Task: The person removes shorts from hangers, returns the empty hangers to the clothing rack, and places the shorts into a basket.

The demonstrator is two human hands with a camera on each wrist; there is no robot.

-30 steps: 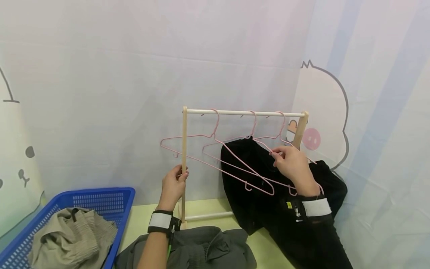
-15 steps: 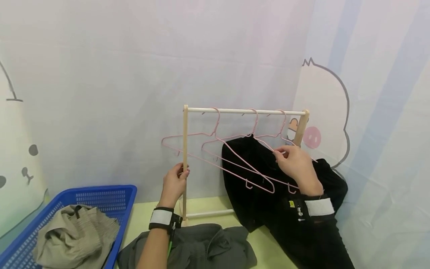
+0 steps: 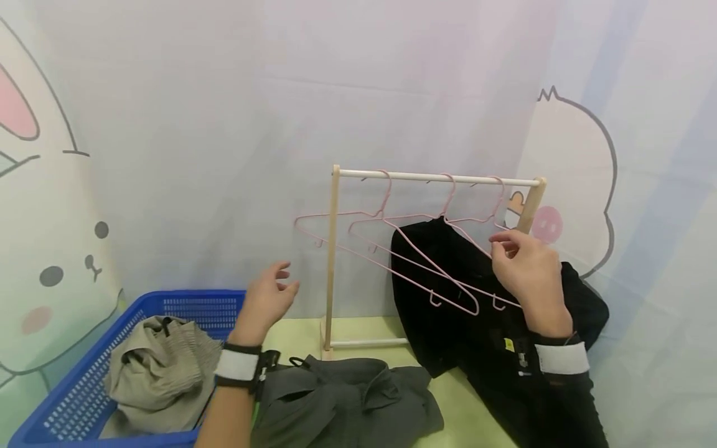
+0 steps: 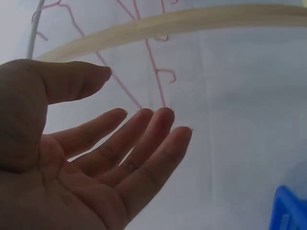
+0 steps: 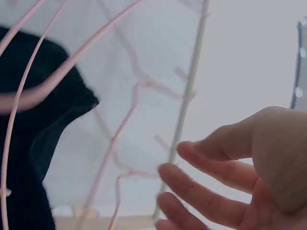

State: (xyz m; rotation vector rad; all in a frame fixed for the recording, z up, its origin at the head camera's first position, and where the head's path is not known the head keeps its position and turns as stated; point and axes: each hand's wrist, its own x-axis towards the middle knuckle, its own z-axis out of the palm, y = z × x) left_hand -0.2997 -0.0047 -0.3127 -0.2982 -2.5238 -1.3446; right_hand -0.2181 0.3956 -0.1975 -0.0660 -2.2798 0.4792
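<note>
Three pink hangers hang by their hooks from the white rail (image 3: 414,177) of a small wooden rack; the nearest hanger (image 3: 387,193) is bare. A black garment (image 3: 420,330) hangs at the right side of the rack. My left hand (image 3: 266,300) is off the rack's near post (image 3: 332,261), fingers apart and holding nothing. In the left wrist view, the wooden post (image 4: 192,23) runs above the thumb. My right hand (image 3: 529,277) is in front of the black garment beside the hangers, fingers loosely bent. The right wrist view shows these fingers (image 5: 206,196) with nothing between them.
A blue basket (image 3: 101,348) with a beige garment (image 3: 162,367) inside stands at the left. On the yellow-green table (image 3: 294,333) lies a dark grey garment (image 3: 347,398), in front of the rack. A printed curtain (image 3: 224,124) forms the backdrop.
My left hand has let go of the rack's post and moved left, toward the basket. My right hand has come off the hanger's arm. The head view has turned slightly left.
</note>
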